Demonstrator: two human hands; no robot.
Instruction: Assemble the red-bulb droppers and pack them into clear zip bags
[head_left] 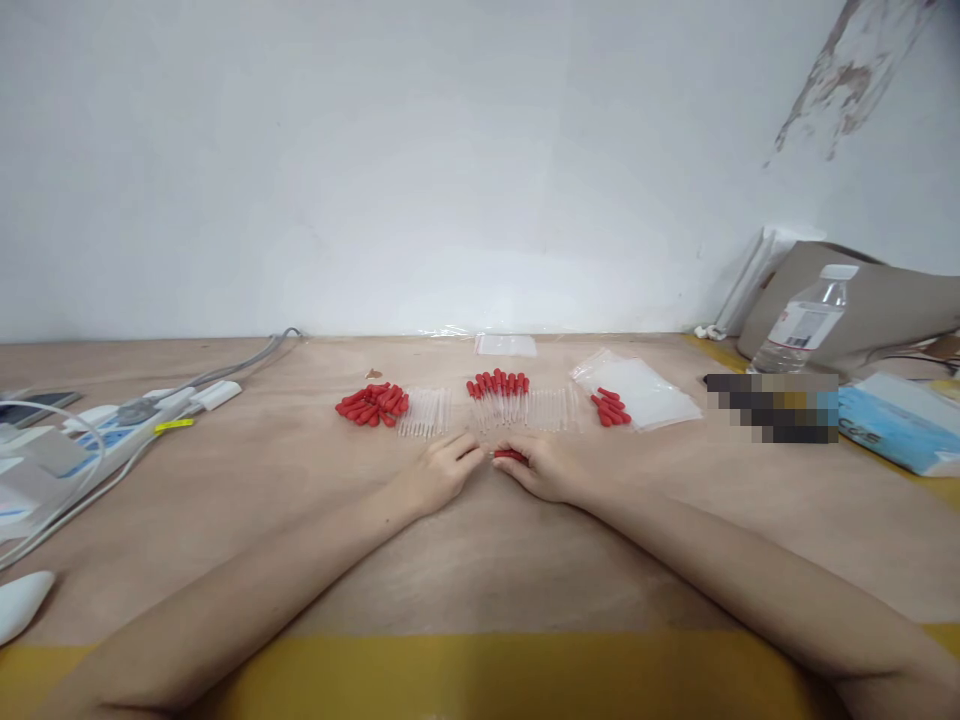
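My right hand (551,466) is closed round a red rubber dropper bulb (510,455), which points left. Facing it, my left hand (447,470) is in a pinch, fingertips close to the bulb's end; what it holds is too small or hidden to make out. Just beyond both hands lies a row of droppers, red bulbs (498,382) on clear tubes. Loose clear glass tubes lie on either side, a left group (424,412) and a right group (551,410). A heap of red bulbs (371,404) sits left, and several more bulbs (611,408) lie right.
Clear plastic bags (649,390) lie right of the tubes, with a small bag (506,345) near the wall. A power strip (112,440) with cables is at left. At right stand a water bottle (806,325) and a blue tissue pack (896,425).
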